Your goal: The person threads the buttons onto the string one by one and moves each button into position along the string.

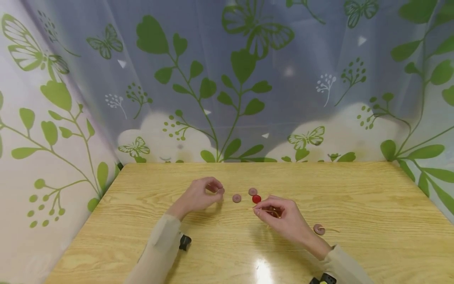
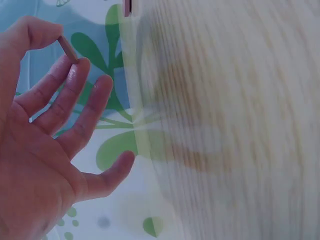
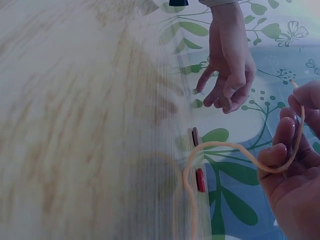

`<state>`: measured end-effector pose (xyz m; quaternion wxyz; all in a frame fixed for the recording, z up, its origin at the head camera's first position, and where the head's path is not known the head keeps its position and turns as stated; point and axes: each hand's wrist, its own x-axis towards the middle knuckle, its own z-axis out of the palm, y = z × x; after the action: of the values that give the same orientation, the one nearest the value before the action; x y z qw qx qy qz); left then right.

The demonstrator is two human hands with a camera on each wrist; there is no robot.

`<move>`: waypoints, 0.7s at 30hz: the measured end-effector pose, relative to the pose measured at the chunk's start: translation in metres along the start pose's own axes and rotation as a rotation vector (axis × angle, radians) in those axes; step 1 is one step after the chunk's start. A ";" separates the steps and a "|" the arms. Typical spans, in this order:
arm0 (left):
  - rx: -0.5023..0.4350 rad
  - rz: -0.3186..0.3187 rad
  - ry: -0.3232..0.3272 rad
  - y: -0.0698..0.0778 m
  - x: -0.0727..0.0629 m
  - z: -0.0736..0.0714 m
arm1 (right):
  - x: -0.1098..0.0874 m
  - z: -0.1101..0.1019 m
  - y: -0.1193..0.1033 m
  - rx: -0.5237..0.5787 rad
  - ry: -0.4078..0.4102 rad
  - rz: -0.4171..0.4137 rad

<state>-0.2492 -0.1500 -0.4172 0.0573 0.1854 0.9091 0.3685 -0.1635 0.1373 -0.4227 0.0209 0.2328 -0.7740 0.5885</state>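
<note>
String [image 3: 215,143] of a pale orange colour is hanging from the right hand [image 1: 289,221], which is pinching it near one end between thumb and finger, so that a short tip is poking out past the fingertips. Below that pinch the string is curving across the other fingers, then bending away and dropping toward the tabletop [image 1: 220,252]. Opposite, the left hand [image 1: 196,197] is holding a brown button [image 2: 69,49] up off the tabletop, pinching it between the thumb and the nearest fingertips, while the ring and little fingers are spreading apart. Between the two hands, three more buttons are lying flat on the wood: a lone button [image 1: 236,198], brown, is sitting nearer the left hand, and to its right a farther button [image 1: 252,191], also brown, is lying close beside a red button [image 1: 256,199]; whether those two are touching, I cannot tell. The red button is resting just beyond the right fingertips. A threaded button [image 1: 319,229], brown too, is lying just past the right wrist, with a short length of string showing across its face and trailing to the right. Pale sleeves [image 1: 159,240] are covering both forearms, and a curtain [image 1: 177,98] with leaves and butterflies is hanging behind the tabletop.
</note>
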 end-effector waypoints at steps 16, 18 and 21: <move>-0.218 0.200 0.051 0.019 -0.021 0.005 | 0.001 0.002 -0.002 0.015 0.022 -0.010; -0.268 0.205 0.045 0.022 -0.025 0.007 | 0.001 0.002 -0.003 0.017 0.023 -0.006; -0.317 0.202 0.044 0.025 -0.030 0.009 | 0.001 0.002 -0.006 0.015 0.022 0.014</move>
<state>-0.2115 -0.1389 -0.4074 0.0285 0.2564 0.8175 0.5149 -0.1621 0.1336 -0.4179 0.0237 0.2207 -0.7710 0.5969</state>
